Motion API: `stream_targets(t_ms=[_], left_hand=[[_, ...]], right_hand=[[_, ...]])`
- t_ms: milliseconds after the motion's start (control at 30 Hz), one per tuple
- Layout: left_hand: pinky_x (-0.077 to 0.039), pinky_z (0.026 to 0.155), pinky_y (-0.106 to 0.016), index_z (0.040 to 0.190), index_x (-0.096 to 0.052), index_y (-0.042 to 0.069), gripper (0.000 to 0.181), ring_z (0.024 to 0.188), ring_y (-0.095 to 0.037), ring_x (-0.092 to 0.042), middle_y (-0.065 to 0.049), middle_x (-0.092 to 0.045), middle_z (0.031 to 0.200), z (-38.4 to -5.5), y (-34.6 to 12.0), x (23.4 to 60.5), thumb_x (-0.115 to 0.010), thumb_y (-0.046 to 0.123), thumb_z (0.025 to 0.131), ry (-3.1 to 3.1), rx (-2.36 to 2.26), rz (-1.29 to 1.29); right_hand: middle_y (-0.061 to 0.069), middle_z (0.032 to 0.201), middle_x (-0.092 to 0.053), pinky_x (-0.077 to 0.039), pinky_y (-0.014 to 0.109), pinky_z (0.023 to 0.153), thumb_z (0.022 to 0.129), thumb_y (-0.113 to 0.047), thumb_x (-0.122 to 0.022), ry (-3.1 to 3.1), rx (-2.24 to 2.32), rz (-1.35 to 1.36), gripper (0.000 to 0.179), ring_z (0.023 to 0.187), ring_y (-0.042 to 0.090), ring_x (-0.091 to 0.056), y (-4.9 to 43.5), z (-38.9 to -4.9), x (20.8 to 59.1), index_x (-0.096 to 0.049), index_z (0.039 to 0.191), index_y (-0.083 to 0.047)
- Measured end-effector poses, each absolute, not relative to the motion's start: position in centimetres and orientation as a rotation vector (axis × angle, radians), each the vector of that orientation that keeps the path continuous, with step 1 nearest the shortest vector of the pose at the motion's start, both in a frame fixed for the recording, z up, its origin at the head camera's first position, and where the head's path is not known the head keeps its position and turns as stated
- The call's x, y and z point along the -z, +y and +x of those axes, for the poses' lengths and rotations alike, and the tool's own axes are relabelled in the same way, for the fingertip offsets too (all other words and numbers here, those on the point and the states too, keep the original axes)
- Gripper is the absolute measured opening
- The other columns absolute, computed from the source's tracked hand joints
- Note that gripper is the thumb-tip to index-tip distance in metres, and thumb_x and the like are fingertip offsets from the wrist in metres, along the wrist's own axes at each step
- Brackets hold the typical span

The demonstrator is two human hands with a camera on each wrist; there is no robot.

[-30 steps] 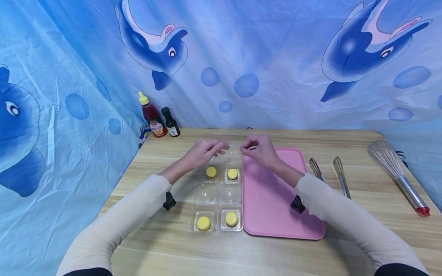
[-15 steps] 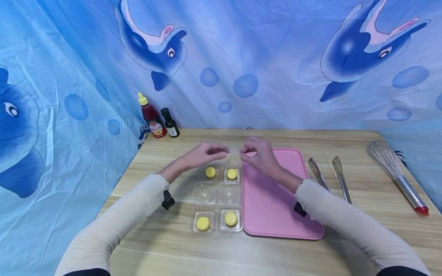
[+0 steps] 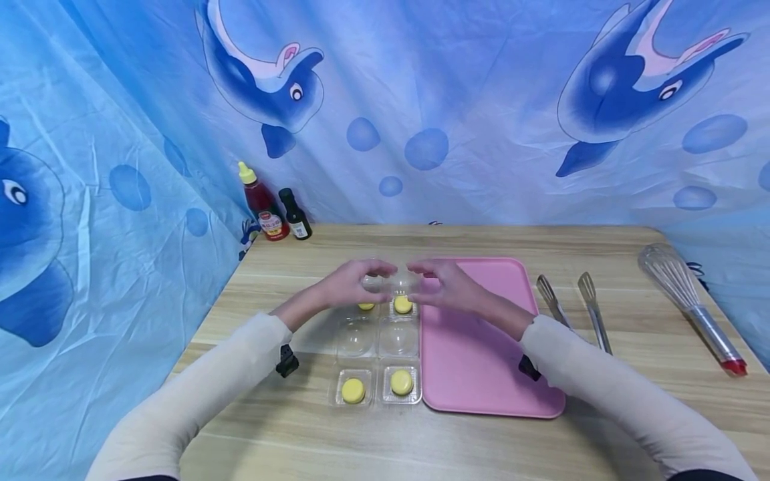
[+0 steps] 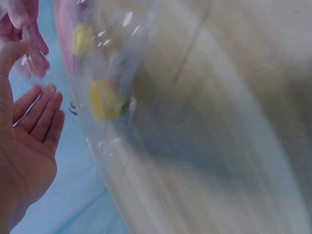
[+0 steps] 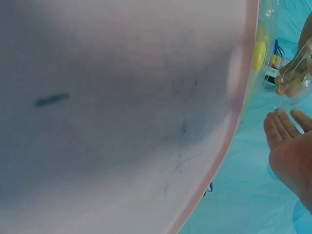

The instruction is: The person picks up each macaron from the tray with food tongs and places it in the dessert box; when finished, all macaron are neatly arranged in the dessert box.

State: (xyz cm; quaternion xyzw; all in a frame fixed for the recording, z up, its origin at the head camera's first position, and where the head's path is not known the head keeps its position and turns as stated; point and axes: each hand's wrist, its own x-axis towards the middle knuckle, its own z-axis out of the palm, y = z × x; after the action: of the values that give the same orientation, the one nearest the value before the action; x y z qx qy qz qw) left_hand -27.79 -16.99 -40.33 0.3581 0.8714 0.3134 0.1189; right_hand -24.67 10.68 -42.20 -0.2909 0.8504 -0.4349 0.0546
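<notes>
Four-part rows of clear plastic clamshell boxes stand left of the pink tray [image 3: 481, 361]. In the head view, my left hand [image 3: 351, 284] and right hand [image 3: 448, 288] face each other over the far right box. Between their curled fingers and thumbs they hold its clear domed lid [image 3: 400, 282], raised at an angle. A round yellow pastry [image 3: 403, 305] sits in that box's base, just below the lid. The far left pastry [image 3: 366, 306] is partly hidden by my left hand. The near boxes stand with lids laid back, holding a left pastry [image 3: 353, 391] and a right pastry [image 3: 402, 383].
A red sauce bottle [image 3: 265, 207] and a small dark bottle [image 3: 295, 215] stand at the back left. Right of the tray lie two metal tongs-like tools, one nearer [image 3: 552, 298] and one farther right [image 3: 591, 300], then a whisk [image 3: 692, 307]. A dolphin-print curtain [image 3: 469, 187] hangs behind.
Both hands have come toward the body from the box's far side, bringing the lid up from lying back. Their fingers have spread from pinching its far edge to holding its sides.
</notes>
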Motion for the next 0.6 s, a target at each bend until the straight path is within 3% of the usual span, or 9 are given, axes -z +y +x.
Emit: stream_targets(t_ms=[267, 600], left_hand=[[-0.049, 0.115, -0.045, 0.147, -0.061, 0.008, 0.071, 0.133, -0.026, -0.061, -0.009, -0.065, 0.145, -26.5, -16.7, 41.3, -0.087, 0.041, 0.09, 2.72, -0.681, 1.154], [-0.047, 0.117, -0.045, 0.149, -0.058, 0.008, 0.07, 0.135, -0.027, -0.06, -0.01, -0.064, 0.147, -25.8, -16.9, 41.6, -0.085, 0.036, 0.091, 2.759, -0.535, 1.242]], right_hand=[[0.018, 0.139, -0.065, -0.049, 0.053, 0.114, 0.087, -0.017, -0.089, 2.613, 1.218, -0.95, 0.07, 0.13, 0.036, -0.06, 10.5, -24.6, 43.3, -0.057, 0.147, 0.002], [0.016, 0.145, -0.063, -0.043, 0.052, 0.119, 0.086, -0.014, -0.089, 2.625, 1.174, -0.937, 0.069, 0.137, 0.035, -0.057, 10.2, -24.3, 43.7, -0.058, 0.146, 0.0]])
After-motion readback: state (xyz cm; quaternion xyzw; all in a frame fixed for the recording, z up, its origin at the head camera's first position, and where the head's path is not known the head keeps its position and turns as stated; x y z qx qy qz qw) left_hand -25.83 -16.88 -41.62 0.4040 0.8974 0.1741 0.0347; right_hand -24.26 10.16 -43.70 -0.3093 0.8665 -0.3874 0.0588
